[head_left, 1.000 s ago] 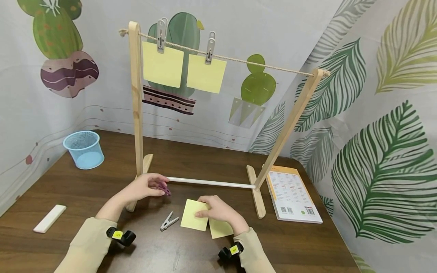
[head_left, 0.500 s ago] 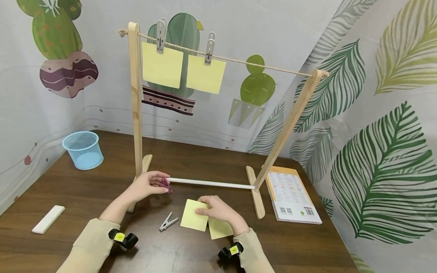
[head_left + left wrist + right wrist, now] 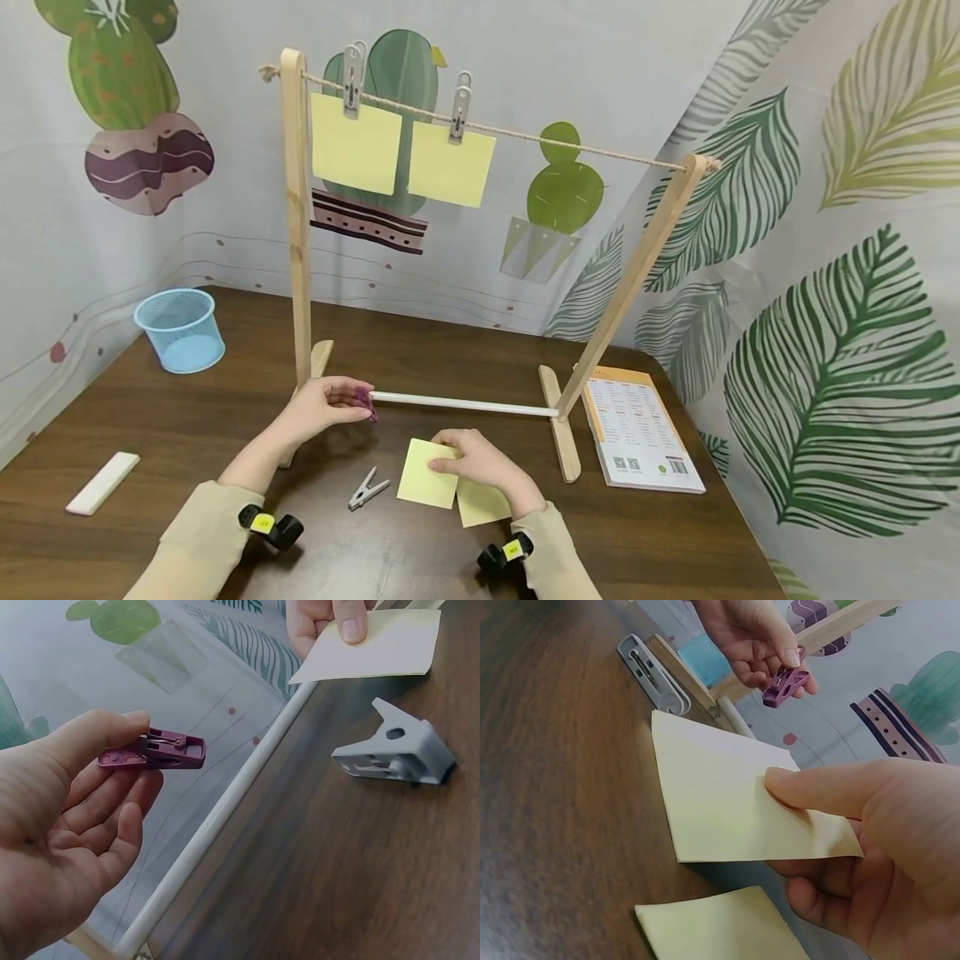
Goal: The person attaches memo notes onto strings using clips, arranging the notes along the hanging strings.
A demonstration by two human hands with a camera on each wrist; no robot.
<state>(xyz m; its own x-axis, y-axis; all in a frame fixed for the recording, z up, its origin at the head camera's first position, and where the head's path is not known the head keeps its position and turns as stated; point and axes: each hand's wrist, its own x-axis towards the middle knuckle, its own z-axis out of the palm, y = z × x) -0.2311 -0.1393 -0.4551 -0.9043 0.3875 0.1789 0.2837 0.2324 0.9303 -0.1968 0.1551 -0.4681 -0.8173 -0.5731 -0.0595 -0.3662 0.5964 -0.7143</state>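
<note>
My left hand (image 3: 324, 408) pinches a purple clothespin (image 3: 176, 748) between thumb and fingers, above the table by the rack's white bar. In my right hand (image 3: 480, 460) a yellow sticky note (image 3: 720, 795) is pinched, thumb on top and fingers beneath. A second yellow note (image 3: 480, 503) lies on the table under that hand. Between the hands a grey clothespin (image 3: 367, 490) rests on the wood. Two more grey clothespins, one at the left (image 3: 353, 79) and one at the right (image 3: 460, 108), hold yellow notes on the rope (image 3: 585, 148).
A wooden rack (image 3: 298, 217) with a white lower bar (image 3: 465, 403) stands at mid-table. At the back left is a blue mesh basket (image 3: 180, 333). A white block (image 3: 103, 483) lies at left, and a printed pad (image 3: 645, 429) lies by the rack's right foot.
The left hand has moved slightly right and up with the purple clothespin, which has turned in its fingers. My right hand holds its note in nearly the same place.
</note>
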